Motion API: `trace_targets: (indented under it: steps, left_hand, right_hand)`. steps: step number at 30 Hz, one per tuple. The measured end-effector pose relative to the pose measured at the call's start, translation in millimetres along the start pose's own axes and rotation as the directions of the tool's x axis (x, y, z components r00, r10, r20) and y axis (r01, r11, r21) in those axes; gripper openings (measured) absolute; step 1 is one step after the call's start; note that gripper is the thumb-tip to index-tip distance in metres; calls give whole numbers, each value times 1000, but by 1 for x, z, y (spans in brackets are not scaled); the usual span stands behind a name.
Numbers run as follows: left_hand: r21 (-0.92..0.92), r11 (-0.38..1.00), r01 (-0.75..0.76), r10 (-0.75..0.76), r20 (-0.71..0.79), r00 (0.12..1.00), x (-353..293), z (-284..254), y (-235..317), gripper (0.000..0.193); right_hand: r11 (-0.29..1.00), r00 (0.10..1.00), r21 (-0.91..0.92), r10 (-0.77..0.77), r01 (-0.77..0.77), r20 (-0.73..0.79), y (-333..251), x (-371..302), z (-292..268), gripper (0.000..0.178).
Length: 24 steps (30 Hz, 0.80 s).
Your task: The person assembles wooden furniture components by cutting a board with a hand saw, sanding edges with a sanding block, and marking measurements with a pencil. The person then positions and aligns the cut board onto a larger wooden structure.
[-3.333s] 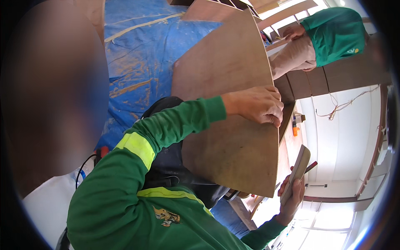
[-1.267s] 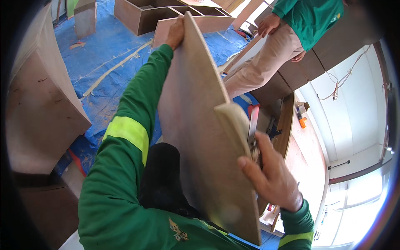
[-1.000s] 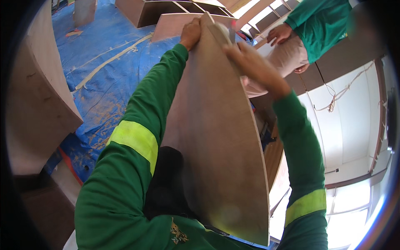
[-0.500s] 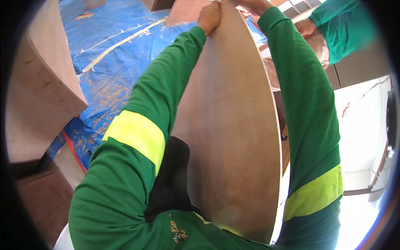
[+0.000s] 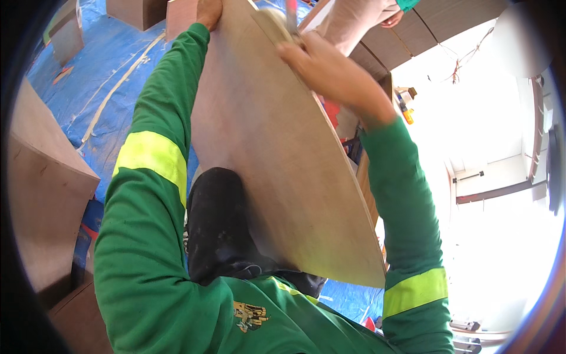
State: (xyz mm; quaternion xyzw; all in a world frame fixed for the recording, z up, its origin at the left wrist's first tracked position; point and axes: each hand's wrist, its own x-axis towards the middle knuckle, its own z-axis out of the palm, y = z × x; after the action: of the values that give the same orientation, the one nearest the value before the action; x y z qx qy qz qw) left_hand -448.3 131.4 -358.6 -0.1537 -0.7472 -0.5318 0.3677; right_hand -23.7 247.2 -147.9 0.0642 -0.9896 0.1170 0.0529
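Observation:
A large flat plywood panel (image 5: 283, 159) stands tilted in front of me, its lower part beside my dark-trousered knee. At the top of the picture my left hand (image 5: 209, 13) grips the panel's far left end; its fingers are partly cut off by the frame. My right hand (image 5: 315, 59) is bent over the panel's right edge, fingers curled and smeared by motion. Beside those fingers are a blurred pale rounded shape (image 5: 271, 25) and a thin piece with a red end (image 5: 291, 10), whose kind I cannot make out.
Blue tarpaulin (image 5: 141, 76) covers the floor, with a pale strip across it. Curved wooden pieces (image 5: 50, 189) stand at the left, and a wooden box (image 5: 137, 12) farther off. Another person's legs (image 5: 351, 23) are just beyond the panel. A yellow-handled tool (image 5: 407, 112) lies at the right.
The panel's top has swung left, with my left hand moving along with it. My right hand has come back from the far end to the panel's right edge. The other person has shifted up and left in view.

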Motion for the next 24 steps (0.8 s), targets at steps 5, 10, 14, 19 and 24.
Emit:
trace_targets:
  steps: [5, 10, 14, 19, 24]
  left_hand:
    - [92, 995, -31, 31, 1, 1000, 2, 12, -11, 35]
    - [102, 995, -20, 19, 8, 1000, 5, 6, -9, 36]
    - [-31, 974, 226, -223, 95, 970, -2, -27, 1, 67]
    - [-144, 953, 265, -257, 73, 964, -21, -51, 63, 59]
    - [-121, 977, 175, -172, 36, 984, -11, -77, 43, 42]
  right_hand:
    - [949, 954, 111, 284, -295, 99, -20, -189, -37, 67]
    - [963, 967, 104, 239, -248, 88, -20, -186, -35, 68]
    - [977, 998, 214, -18, 4, 65, 9, -9, -1, 68]
    - [967, 990, 250, 17, -52, 141, 5, 245, 39, 58]
    - [940, 991, 340, -81, 40, 108, -32, 320, 52, 50]
